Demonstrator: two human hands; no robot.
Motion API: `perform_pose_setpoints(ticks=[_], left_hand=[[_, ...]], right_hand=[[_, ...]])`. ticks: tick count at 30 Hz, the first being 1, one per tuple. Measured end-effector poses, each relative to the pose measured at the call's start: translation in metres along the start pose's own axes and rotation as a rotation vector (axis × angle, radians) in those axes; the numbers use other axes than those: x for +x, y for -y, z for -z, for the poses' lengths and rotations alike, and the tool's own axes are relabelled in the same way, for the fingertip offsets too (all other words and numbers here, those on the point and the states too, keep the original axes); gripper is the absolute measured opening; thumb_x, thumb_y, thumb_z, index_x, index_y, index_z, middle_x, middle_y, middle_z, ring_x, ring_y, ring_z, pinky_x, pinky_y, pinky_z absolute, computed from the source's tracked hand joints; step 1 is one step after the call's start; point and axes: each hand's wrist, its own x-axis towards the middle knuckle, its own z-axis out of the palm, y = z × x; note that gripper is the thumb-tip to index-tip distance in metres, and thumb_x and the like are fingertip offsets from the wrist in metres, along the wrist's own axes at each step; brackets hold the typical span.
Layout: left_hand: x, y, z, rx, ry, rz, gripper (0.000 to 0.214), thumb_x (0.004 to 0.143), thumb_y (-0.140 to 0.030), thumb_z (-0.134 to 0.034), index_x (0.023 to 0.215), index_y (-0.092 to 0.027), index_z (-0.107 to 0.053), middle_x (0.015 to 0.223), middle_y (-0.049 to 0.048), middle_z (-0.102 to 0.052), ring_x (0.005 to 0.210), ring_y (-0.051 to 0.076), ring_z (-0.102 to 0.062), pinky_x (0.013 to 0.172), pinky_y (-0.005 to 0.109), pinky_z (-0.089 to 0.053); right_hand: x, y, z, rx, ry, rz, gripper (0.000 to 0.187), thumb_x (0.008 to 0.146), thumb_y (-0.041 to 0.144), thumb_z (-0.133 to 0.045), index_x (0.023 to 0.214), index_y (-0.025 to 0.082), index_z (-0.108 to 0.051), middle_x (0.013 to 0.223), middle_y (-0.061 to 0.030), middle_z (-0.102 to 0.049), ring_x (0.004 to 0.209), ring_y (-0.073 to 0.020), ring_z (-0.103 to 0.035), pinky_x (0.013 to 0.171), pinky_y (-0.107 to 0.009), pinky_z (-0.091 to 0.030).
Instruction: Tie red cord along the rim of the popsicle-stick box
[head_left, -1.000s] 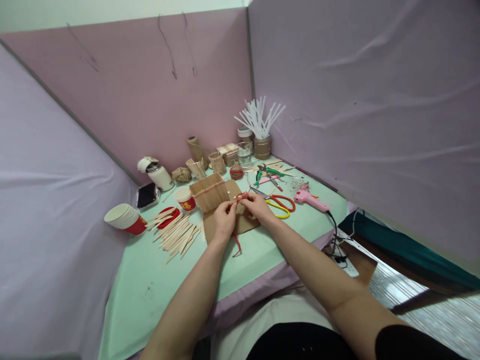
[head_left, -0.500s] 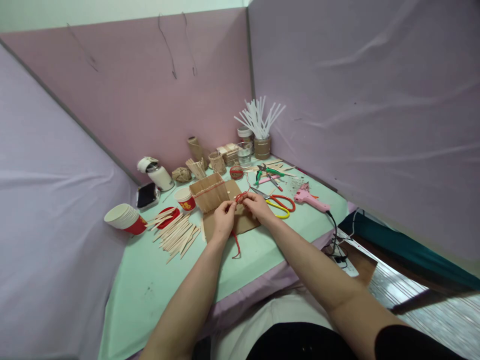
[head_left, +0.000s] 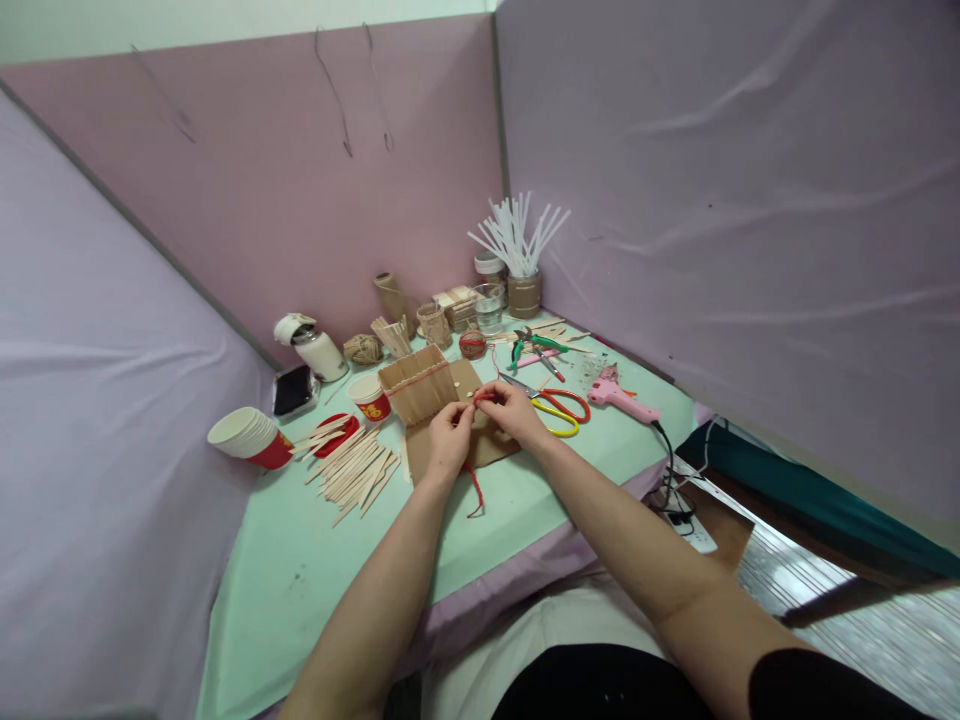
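Observation:
My left hand [head_left: 450, 438] and my right hand [head_left: 514, 412] meet over a brown cardboard sheet [head_left: 491, 450] and pinch a red cord [head_left: 474, 490] between their fingertips. One end of the cord hangs down from my left hand onto the green table [head_left: 300, 560]. Just behind my hands stands a small box of wooden sticks [head_left: 418, 385] with a red band round its top. Both hands are closed on the cord.
Loose wooden sticks [head_left: 356, 472] lie left of the cardboard, by a red paper cup [head_left: 371, 398] and a stack of cups [head_left: 251, 438]. Red-and-yellow scissors [head_left: 559, 408], a pink glue gun [head_left: 622, 400] and green pliers [head_left: 536, 345] lie to the right. Jars and white straws [head_left: 517, 240] stand at the back.
My fingers have closed tighter together on the red cord, and the small loop seen above them before has shrunk. My arms have hardly moved.

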Motion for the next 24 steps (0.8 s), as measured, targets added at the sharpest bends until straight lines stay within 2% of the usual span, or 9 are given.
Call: perform_pose_setpoints(ticks=[7,17,21,24], left_hand=[[0.0,0.0004,-0.0012,0.011,0.003,0.005,0.02,0.076,-0.03,-0.052,0.076,-0.014,-0.065,0.073,0.0031,-0.065,0.068,0.014,-0.055,0.064,0.024,-0.041],[-0.002,-0.0042,-0.0039,0.006,0.067,0.009,0.02,0.075,-0.031,-0.053,0.073,-0.014,-0.064,0.07,0.0022,-0.063,0.064,0.013,-0.053,0.061,0.022,-0.04],[-0.0017,-0.0046,-0.0039,-0.007,0.087,0.048,0.019,0.074,-0.032,-0.054,0.072,-0.014,-0.063,0.067,0.0011,-0.061,0.061,0.012,-0.051,0.059,0.022,-0.039],[-0.0016,-0.0026,-0.003,-0.012,0.142,0.077,0.022,0.074,-0.035,-0.053,0.07,-0.015,-0.06,0.062,-0.0004,-0.057,0.057,0.011,-0.047,0.056,0.022,-0.037]], right_hand=[[-0.0016,0.0006,-0.0002,-0.086,0.004,0.025,0.016,0.071,0.035,-0.058,0.07,0.019,-0.055,0.068,0.0013,-0.055,0.064,-0.0124,-0.048,0.062,-0.025,-0.039],[-0.001,-0.0026,0.0005,-0.092,0.002,-0.009,0.02,0.078,0.037,-0.051,0.074,0.019,-0.058,0.067,0.0025,-0.055,0.066,-0.0123,-0.047,0.063,-0.024,-0.037],[-0.0011,-0.0018,0.0003,-0.061,0.033,-0.016,0.021,0.077,0.039,-0.052,0.076,0.019,-0.059,0.072,0.0011,-0.058,0.069,-0.0137,-0.048,0.066,-0.025,-0.038],[-0.0007,-0.0013,0.0007,-0.058,0.032,-0.038,0.021,0.075,0.04,-0.054,0.071,0.02,-0.057,0.068,0.0014,-0.057,0.068,-0.0141,-0.048,0.065,-0.025,-0.038]])
